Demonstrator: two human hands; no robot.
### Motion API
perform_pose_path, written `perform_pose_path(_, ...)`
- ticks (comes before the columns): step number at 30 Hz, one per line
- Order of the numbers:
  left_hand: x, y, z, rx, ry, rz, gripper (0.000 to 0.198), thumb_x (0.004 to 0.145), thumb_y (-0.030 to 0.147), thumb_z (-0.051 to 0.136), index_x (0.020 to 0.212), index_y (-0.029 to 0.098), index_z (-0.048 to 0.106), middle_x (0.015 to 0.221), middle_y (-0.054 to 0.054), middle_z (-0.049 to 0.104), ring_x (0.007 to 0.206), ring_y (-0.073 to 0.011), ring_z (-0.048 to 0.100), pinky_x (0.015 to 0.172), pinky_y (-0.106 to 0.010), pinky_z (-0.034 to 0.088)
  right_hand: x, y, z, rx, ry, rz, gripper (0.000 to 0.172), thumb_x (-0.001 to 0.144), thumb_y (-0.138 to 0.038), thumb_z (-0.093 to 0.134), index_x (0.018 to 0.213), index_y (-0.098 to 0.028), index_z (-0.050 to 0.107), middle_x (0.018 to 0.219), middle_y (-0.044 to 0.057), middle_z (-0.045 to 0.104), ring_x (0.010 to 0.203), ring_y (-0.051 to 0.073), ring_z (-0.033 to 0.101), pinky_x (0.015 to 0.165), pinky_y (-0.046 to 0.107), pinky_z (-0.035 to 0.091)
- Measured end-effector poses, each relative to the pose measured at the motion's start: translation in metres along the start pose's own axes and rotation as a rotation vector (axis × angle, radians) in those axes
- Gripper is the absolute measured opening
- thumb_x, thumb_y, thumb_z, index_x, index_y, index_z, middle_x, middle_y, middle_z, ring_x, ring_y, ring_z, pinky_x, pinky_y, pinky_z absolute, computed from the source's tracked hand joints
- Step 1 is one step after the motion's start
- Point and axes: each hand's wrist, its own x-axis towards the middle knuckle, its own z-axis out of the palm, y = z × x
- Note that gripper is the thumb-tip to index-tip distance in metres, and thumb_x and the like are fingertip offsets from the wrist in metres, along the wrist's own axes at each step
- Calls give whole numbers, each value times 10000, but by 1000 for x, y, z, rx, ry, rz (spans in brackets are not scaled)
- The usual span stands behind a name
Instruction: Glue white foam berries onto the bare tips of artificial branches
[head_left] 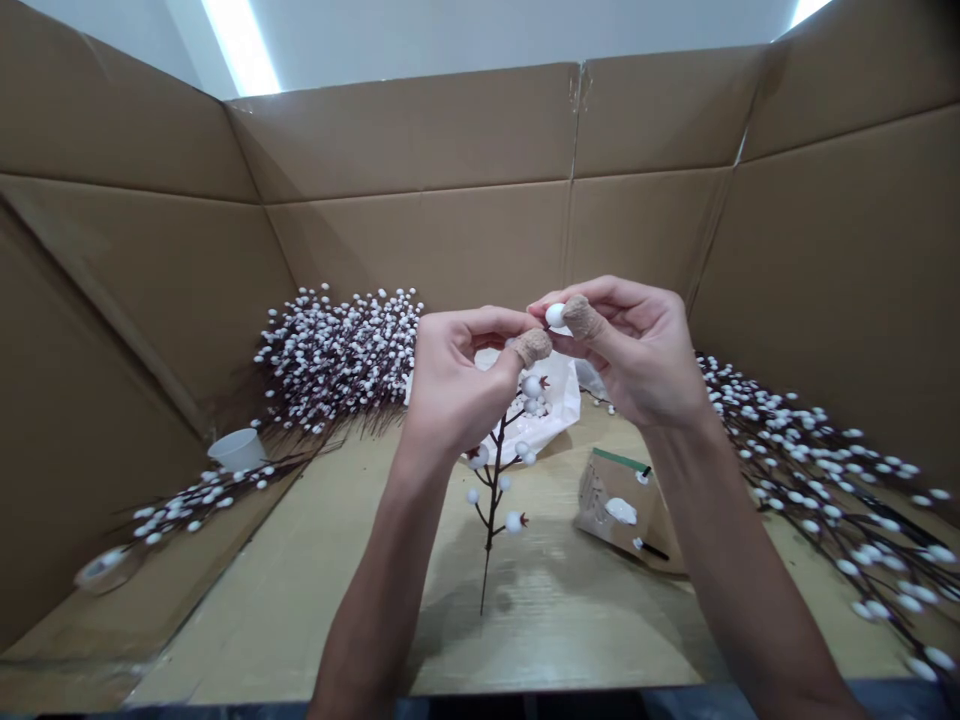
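Observation:
My left hand point(457, 375) is closed round the top of a dark artificial twig point(491, 510) that hangs down from it and bears several white berries. A tan bandage wraps that hand's thumb. My right hand point(634, 350) pinches one small white berry point(555, 315) between its bandaged thumb and fingers, just above and to the right of the left thumb. The two hands almost touch, held above the wooden table point(555, 610).
Cardboard walls point(420, 180) enclose the table on three sides. A heap of berry branches point(337, 355) lies at the back left, another heap of branches point(832, 480) along the right. A white bag of loose berries point(555, 410), a white cup point(238, 448), a tape roll point(101, 568) and a cardboard scrap with glue point(622, 505) lie around.

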Motion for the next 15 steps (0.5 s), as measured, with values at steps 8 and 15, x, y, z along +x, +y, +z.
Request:
perform_pose_path(8,2,-3,0,2,26,-7,69,702,143,678,659,166,727,675,-28,709,620,-141,632,545,-243,520,1,4,1,15,-2,22,175,737,-398,734,780,-234,692,873,15,711,838,165,676,767,349,576)
perform_pose_path(15,2,-4,2,-14,39,-18,46,700,152,694,664,148,723,672,-35,701,594,-136,618,505,-237,503,3,10,1,52,-20,23,148,744,-369,734,781,-229,700,877,12,709,822,153,670,775,344,568)
